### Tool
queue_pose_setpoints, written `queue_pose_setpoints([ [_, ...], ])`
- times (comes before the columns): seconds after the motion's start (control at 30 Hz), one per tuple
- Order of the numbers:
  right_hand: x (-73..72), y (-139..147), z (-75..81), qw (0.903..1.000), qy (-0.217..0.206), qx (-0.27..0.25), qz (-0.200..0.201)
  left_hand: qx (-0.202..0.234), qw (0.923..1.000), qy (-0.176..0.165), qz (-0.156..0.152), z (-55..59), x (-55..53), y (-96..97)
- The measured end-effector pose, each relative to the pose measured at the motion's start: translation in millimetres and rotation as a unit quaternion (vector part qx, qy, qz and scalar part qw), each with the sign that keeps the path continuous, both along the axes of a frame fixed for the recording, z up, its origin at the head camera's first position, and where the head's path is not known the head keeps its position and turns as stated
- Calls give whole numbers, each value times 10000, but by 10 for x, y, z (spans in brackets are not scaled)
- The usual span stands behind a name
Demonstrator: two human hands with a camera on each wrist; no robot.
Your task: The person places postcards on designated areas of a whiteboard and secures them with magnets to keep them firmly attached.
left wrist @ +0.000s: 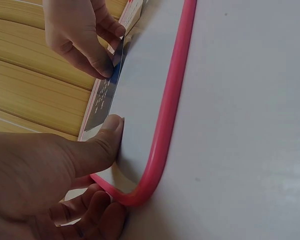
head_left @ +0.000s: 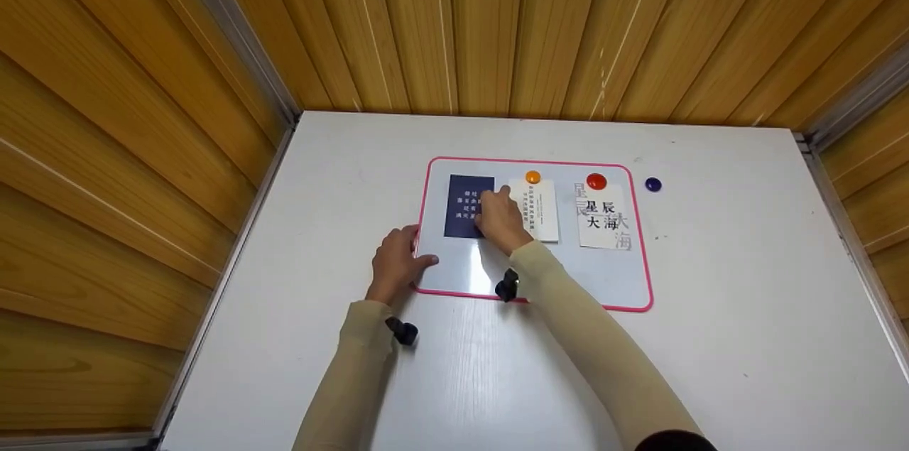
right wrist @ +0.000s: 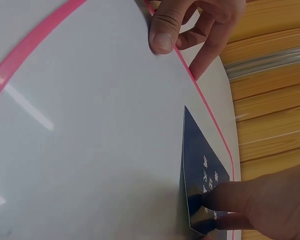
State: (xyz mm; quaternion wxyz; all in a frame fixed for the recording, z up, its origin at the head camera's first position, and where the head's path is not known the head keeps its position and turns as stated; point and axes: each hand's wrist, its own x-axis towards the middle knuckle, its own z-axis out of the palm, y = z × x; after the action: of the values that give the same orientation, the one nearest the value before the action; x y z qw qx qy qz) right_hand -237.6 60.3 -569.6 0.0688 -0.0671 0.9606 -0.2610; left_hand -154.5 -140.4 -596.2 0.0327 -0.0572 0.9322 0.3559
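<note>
A whiteboard (head_left: 618, 280) with a pink rim lies on the table. My left hand (head_left: 398, 261) grips its left edge, the thumb on the white surface and the fingers curled around the pink rim (left wrist: 162, 135). With thumb and fingers, my right hand (head_left: 502, 220) pinches the right side of a navy card (head_left: 463, 225) printed with white characters. In the right wrist view, the navy card (right wrist: 197, 150) has its near edge slightly raised off the board. Some of its right side is hidden behind the right hand.
A white card (head_left: 547, 216) sits under an orange round magnet (head_left: 532, 177) on the board. Right of it, a red magnet (head_left: 596, 182) lies over another white card (head_left: 596, 236) with black characters. A dark blue magnet (head_left: 652, 184) rests on the table (head_left: 738, 245). Wood-patterned walls (head_left: 483, 25) stand behind.
</note>
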Motion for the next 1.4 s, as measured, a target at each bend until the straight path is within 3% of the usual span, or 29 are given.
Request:
queue_pose_setpoints([
  [1.4,-1,11,24,9996,126,176,171,-81,10000,8,0,-7,-5,4],
])
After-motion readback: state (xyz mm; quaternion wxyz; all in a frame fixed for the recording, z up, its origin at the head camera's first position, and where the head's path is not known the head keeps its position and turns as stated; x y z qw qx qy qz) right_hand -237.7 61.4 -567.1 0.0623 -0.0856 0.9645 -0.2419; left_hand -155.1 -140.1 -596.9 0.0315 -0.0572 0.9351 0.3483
